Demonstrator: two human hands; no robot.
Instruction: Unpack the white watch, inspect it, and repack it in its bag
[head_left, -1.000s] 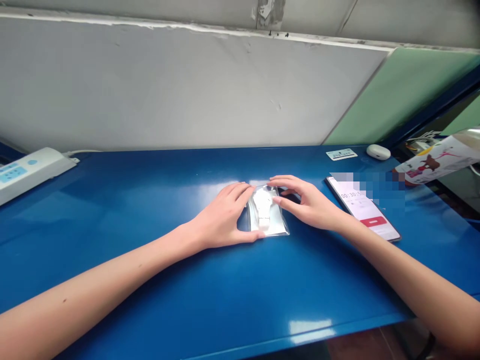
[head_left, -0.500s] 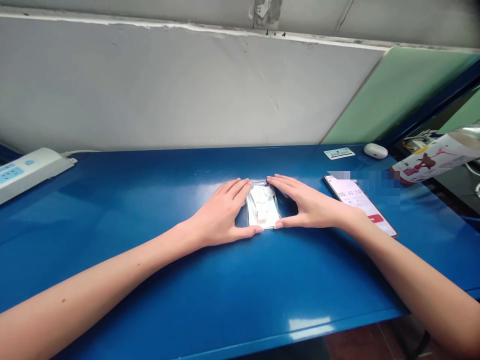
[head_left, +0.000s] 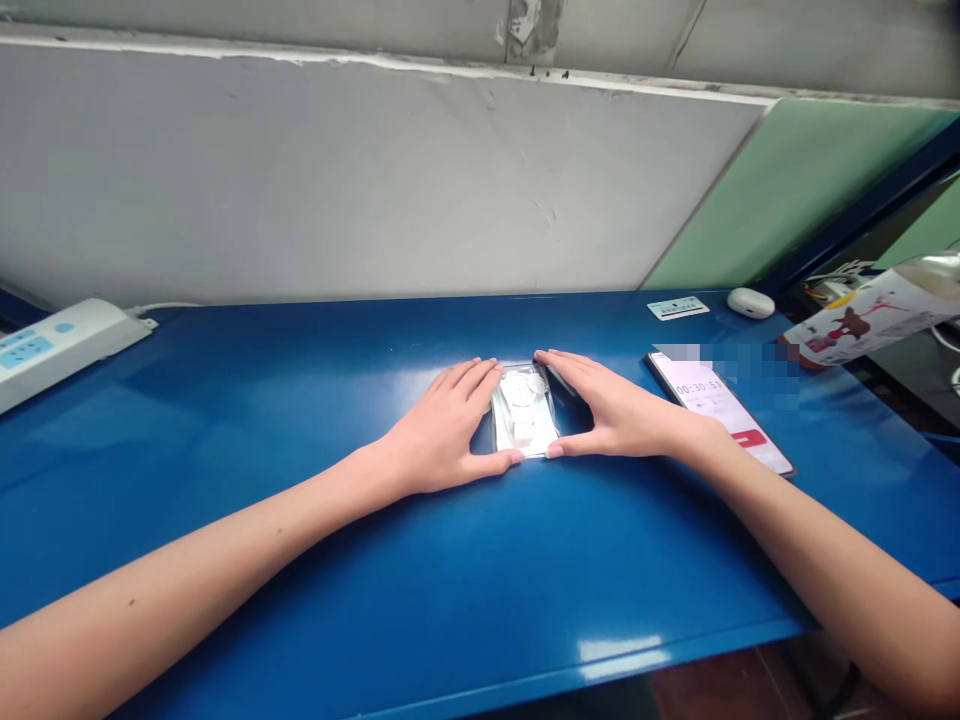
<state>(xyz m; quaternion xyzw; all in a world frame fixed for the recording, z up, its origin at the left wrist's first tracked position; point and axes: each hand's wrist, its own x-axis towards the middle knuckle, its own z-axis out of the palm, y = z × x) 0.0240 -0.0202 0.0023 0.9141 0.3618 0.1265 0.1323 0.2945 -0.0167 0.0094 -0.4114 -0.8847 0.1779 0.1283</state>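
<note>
My splayed left grip (head_left: 510,408) and right grip (head_left: 545,403) are bracketing, likely steadying, a clear-plastic packet (head_left: 523,432) behind the blue desk's (head_left: 465,590) front edge.

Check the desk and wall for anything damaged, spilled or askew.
The wall patch at top centre looks damaged: ragged white bits on grey, unlike the smoother surface around it. The phone lies slanted; no spill shows around the clear packet.
</note>
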